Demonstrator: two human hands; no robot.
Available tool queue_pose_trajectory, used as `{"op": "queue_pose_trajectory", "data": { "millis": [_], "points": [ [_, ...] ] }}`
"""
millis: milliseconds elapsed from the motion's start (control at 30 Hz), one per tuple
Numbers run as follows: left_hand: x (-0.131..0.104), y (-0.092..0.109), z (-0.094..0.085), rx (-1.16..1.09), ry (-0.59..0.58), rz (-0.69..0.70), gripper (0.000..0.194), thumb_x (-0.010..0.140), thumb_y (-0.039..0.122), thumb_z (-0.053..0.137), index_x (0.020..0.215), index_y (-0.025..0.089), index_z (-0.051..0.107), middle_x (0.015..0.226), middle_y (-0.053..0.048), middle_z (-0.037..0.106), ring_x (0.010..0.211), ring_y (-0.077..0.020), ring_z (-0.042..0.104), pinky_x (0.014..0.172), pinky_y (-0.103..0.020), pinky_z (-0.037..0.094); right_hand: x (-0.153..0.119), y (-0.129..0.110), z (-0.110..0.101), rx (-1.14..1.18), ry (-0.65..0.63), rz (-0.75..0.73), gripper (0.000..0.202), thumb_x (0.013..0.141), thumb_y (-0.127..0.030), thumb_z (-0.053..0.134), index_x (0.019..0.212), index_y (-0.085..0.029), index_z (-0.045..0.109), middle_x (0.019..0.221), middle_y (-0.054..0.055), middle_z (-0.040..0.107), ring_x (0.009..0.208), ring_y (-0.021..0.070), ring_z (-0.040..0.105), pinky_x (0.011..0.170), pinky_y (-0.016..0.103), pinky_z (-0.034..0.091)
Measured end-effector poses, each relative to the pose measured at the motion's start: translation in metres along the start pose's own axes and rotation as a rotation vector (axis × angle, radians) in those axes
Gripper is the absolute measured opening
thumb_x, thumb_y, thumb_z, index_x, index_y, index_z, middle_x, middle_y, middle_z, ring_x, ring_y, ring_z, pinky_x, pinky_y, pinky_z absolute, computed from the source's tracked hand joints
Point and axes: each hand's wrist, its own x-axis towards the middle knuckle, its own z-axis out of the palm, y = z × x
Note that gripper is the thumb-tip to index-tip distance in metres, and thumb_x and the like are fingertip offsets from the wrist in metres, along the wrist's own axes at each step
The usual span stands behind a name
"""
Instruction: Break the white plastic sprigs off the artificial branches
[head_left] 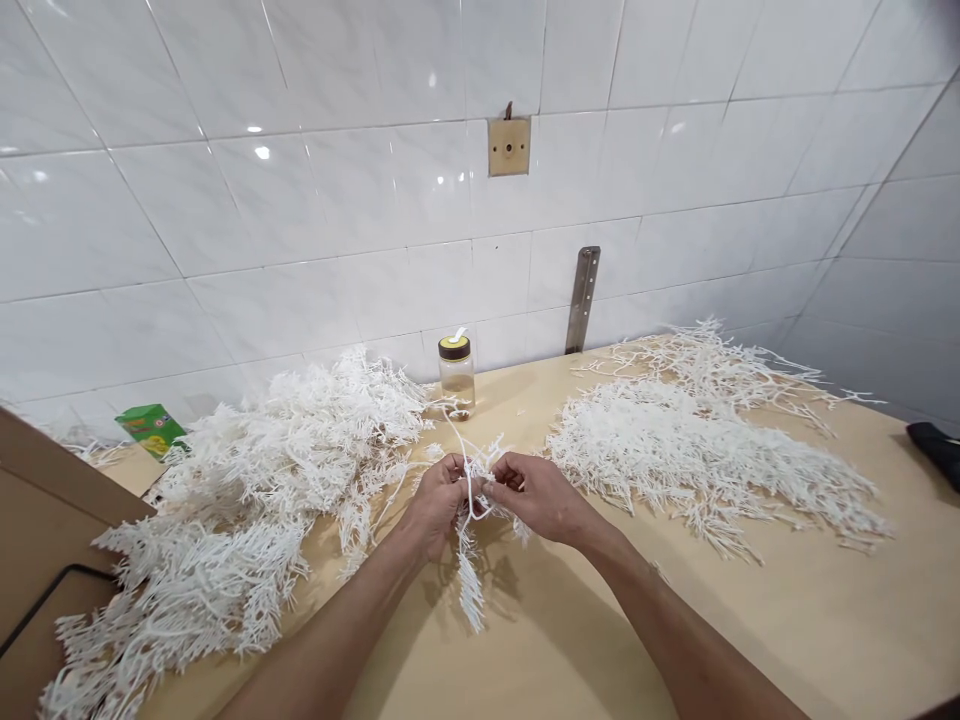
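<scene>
Head view: the left hand (pixel 441 505) and right hand (pixel 534 497) both pinch a white sprig (pixel 470 592); it looks light and flexible, probably best held by its stem (pixel 470 490).

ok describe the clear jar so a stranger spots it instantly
Find the pale brown table against the white tiled wall. Near its back edge, beside the left heap of feathery white sprigs, stands a clear cylindrical jar. Its transparent sides and dark-rimmed yellow lid set it apart from the sprigs.
</scene>
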Motion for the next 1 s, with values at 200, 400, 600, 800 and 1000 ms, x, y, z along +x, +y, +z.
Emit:
{"op": "queue_pose_trajectory", "data": {
  "millis": [200,400,600,800,1000],
  "points": [
    [-0.002,0.007,-0.005,0.005,-0.138,-0.147,0.036,0.056,0.016,0.075,0.089,0.017,0.061,0.059,0.005,0.053,0.045,-0.0076,0.046,0.045,-0.021,0.035,0.003,-0.002,0.002,-0.131,0.209,0.049,0.016,0.082,-0.03,0.049,0.068,-0.021,0.051,0.057,-0.003,0.052,0.053,0.0122,0.043,0.053,0.024,0.035],
    [-0.004,0.017,-0.01,0.103,-0.158,-0.116,0.042,0.055,0.011,0.067,0.096,0.019,0.062,0.064,0.006,0.053,0.047,-0.0067,0.046,0.043,-0.019,0.033,0.006,0.012,-0.003,-0.177,0.403,0.119,0.009,0.08,-0.031,0.048,0.074,-0.023,0.049,0.058,-0.003,0.055,0.053,0.0142,0.046,0.053,0.025,0.034],
    [-0.005,0.033,-0.028,0.493,-0.383,-0.231,0.034,0.059,0.018,0.069,0.093,0.017,0.069,0.067,0.003,0.055,0.052,-0.0077,0.044,0.045,-0.019,0.035,0.009,0.022,-0.024,-0.168,0.605,0.22,0.022,0.077,-0.031,0.052,0.064,-0.024,0.036,0.055,-0.003,0.052,0.051,0.0136,0.044,0.054,0.026,0.034],
    [-0.01,0.055,-0.034,1.039,-0.416,0.011,0.014,0.069,0.03,0.062,0.07,0.017,0.07,0.063,0.0,0.061,0.06,-0.0151,0.054,0.056,-0.024,0.036,0.007,0.012,-0.026,0.369,0.402,0.165,0.021,0.08,-0.037,0.06,0.072,-0.021,0.049,0.058,-0.004,0.055,0.049,0.0112,0.049,0.051,0.026,0.043],
    [-0.02,0.082,-0.031,1.1,-0.019,0.279,0.028,0.084,0.036,0.05,0.089,0.021,0.073,0.091,-0.006,0.072,0.084,-0.0237,0.063,0.073,-0.032,0.045,0.005,0.0,-0.016,0.614,0.241,0.172,0.031,0.078,-0.045,0.069,0.091,-0.018,0.062,0.061,-0.002,0.057,0.055,0.0128,0.054,0.049,0.027,0.05]
  ]
}}
